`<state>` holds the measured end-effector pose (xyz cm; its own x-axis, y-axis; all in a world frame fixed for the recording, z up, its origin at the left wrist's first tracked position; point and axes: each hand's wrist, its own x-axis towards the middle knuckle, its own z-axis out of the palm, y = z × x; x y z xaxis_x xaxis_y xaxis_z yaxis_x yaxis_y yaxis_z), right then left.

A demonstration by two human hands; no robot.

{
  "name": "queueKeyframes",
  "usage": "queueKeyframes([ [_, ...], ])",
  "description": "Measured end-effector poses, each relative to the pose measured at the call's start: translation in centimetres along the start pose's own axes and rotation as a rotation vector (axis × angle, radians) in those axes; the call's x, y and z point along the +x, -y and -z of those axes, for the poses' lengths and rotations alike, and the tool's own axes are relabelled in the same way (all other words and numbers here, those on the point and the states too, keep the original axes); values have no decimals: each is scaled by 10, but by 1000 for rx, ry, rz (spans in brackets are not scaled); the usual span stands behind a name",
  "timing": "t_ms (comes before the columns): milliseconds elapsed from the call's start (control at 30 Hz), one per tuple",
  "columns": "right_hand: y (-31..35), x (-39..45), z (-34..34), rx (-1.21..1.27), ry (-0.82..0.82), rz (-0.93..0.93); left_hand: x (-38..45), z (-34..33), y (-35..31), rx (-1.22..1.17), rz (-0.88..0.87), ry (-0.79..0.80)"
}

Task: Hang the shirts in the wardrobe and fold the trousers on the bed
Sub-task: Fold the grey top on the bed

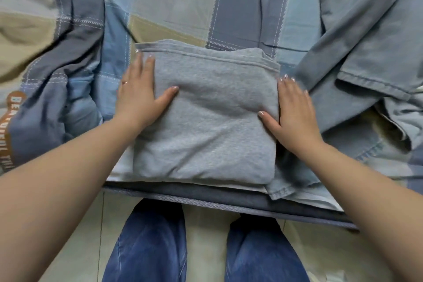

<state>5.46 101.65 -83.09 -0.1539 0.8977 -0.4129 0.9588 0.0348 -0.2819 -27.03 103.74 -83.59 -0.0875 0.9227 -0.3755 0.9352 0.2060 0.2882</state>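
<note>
A pair of grey trousers [206, 117], folded into a thick square, lies on the bed [174, 7] near its front edge. My left hand [139, 91] rests flat on the bundle's left side, fingers straight, thumb spread across the fabric. My right hand [290, 112] presses flat against its right side, thumb lying on top. A grey-blue garment [366, 57] is spread unfolded to the right, one end reaching the bed's front edge under my right wrist.
The bed carries a checked blue, grey and tan cover. A rumpled quilt [52, 89] with brown lettering is bunched at the left. My legs in blue jeans [148, 247] stand on a pale tiled floor [206, 236] against the bed's edge.
</note>
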Motion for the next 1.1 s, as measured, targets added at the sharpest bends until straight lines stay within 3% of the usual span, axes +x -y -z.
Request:
queueKeyframes([
  [133, 11, -34, 6, 343, 20, -133, -37, 17, 13, -257, 238, -60],
  [267, 21, -40, 8, 497, 46, -262, -69, 25, 18, -438, 465, 61],
  [467, 43, -15, 2, 816, 208, -326, -66, 12, -14, -633, 305, 222],
  [567, 47, -11, -2, 1045, 251, -414, -58, 4, -28, -748, 318, 277],
  [733, 52, -23, 2, 1309, 296, -462, -62, 6, -39, -921, 376, 204],
  [933, 46, -65, 58, 1475, 327, -438, -86, 67, -54, -878, 291, 201],
  [1100, 51, -117, 150, 1566, 301, -389, -125, 145, -100, -908, 231, 172],
])
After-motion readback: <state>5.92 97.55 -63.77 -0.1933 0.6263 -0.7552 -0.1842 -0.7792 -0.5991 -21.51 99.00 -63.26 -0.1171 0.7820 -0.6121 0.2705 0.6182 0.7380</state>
